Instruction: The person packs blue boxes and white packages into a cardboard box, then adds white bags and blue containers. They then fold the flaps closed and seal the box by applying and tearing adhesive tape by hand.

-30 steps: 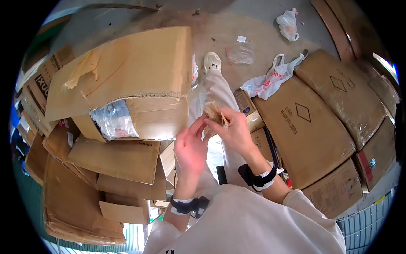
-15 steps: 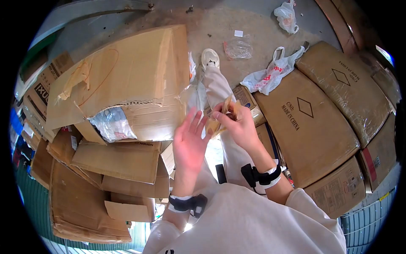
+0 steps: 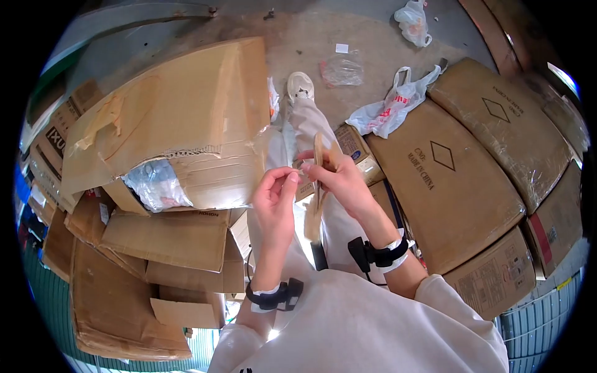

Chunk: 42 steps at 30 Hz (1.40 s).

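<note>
My right hand (image 3: 343, 181) grips a long tan strip (image 3: 313, 225) that looks like brown packing tape. One end stands up above the fingers and the other hangs down over my lap. Close beside it, my left hand (image 3: 275, 200) is closed, thumb and forefinger pinched together right at the right hand's fingertips. What the left fingers pinch, if anything, I cannot tell. To the left lies a large cardboard box (image 3: 168, 99) with a torn opening, where clear plastic wrapping (image 3: 158, 184) shows.
Large sealed cartons (image 3: 444, 180) fill the right side, with a white plastic bag (image 3: 395, 102) against them. Folded cardboard (image 3: 168, 236) and boxes lie at lower left. Ahead on the floor are a clear plastic bag (image 3: 342, 69) and another white bag (image 3: 413, 23).
My left hand has gone from open, fingers spread, to a pinch by the right fingertips. The tan strip, bunched before, now hangs lengthwise. The view has shifted slightly.
</note>
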Each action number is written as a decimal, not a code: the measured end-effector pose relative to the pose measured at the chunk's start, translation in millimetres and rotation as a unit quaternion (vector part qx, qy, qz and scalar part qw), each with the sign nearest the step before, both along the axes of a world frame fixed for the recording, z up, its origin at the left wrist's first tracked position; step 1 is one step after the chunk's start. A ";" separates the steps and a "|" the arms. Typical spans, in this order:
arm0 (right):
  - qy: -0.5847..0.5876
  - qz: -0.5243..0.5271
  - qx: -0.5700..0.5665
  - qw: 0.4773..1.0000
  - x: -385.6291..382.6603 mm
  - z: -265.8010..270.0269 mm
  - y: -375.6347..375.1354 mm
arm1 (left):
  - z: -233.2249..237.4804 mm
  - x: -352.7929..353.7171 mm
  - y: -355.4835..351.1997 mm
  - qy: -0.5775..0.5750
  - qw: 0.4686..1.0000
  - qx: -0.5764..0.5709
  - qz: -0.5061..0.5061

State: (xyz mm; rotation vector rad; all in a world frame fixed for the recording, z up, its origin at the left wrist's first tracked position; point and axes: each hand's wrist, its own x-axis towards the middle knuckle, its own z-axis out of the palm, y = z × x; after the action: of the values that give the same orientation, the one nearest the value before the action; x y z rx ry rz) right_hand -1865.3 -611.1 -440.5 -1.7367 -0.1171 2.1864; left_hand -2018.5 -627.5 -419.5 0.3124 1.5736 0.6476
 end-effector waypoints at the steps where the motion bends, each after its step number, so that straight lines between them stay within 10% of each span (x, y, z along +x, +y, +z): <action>1: 0.004 0.020 0.013 1.000 0.6 -2.9 -3.5 | 1.6 0.1 1.5 -0.011 1.000 -0.002 0.008; 30: -0.187 0.243 0.142 0.941 -3.8 -1.8 2.1 | -9.9 7.2 13.5 0.286 0.912 0.077 -0.284; 38: -0.123 -0.025 0.095 0.988 -11.2 -75.6 -3.5 | -79.2 -57.4 1.7 0.434 0.864 0.128 -0.222; 42: -0.181 0.335 0.243 0.892 -60.1 -91.4 26.1 | -89.4 -67.8 -0.2 0.336 0.910 0.152 -0.187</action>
State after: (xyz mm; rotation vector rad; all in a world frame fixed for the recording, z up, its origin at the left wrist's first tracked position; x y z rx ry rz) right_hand -1925.4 -584.9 -531.9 -1.9321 -1.4143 1.9171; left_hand -2086.3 -627.7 -508.9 1.1417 1.9809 0.5007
